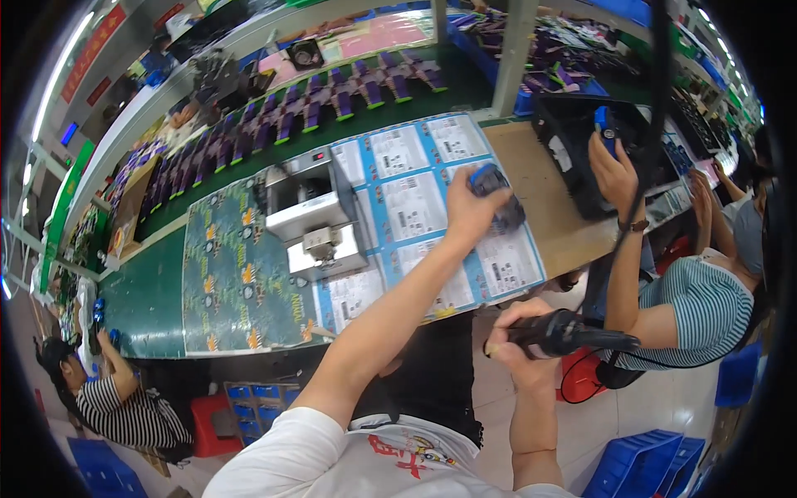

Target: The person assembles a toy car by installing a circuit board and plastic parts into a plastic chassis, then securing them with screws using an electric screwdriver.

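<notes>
My left hand (466, 212) reaches out over the bench and grips a dark grey part with a blue top (496, 197). It holds the part just above a blue-and-white printed sheet (407, 207) lying on the table. My right hand (519, 336) stays low, off the front edge of the bench, closed round the handle of a black corded tool (573, 334) that points right. A black cable (656, 124) runs up from that tool.
A grey metal machine (311, 212) stands on the bench left of the sheet, beside a dark patterned sheet (232, 274). At the right a person in a striped top lifts a blue-black part (606, 124) over a black crate (573, 141). Another person sits at lower left. Blue crates (643, 461) stand on the floor.
</notes>
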Demonstrator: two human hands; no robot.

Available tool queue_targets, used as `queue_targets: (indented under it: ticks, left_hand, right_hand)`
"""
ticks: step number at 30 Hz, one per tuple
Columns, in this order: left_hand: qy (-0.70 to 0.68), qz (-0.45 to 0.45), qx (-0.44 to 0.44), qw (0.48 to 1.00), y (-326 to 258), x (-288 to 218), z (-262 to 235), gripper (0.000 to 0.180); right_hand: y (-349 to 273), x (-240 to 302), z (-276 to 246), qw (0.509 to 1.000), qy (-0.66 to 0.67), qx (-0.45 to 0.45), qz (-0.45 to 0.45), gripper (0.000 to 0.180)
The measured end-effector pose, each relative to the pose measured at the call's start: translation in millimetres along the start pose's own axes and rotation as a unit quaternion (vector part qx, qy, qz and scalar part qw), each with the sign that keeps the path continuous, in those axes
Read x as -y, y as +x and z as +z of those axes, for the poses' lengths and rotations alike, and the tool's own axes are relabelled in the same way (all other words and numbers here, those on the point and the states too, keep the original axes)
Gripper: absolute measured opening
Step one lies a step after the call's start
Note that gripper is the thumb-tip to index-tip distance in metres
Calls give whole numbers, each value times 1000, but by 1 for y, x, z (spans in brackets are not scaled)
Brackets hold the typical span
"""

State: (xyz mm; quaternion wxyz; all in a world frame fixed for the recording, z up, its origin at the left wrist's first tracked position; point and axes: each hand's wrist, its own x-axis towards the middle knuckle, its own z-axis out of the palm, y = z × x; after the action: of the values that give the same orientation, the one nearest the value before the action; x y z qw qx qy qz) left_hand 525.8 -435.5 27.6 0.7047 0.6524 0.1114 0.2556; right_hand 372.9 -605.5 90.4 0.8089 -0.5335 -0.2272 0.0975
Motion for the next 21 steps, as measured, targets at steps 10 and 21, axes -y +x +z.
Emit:
queue_targets:
  ticks: [10, 21]
  left_hand:
    - [-256, -239, -146, 925, -191, -67, -217, 27]
    - [-252, -186, -139, 939, -203, -55, -278, 29]
  right_hand:
    - [43, -8, 70, 983, 130, 41, -121, 28]
    - [102, -58, 220, 978, 46, 104, -175, 11]
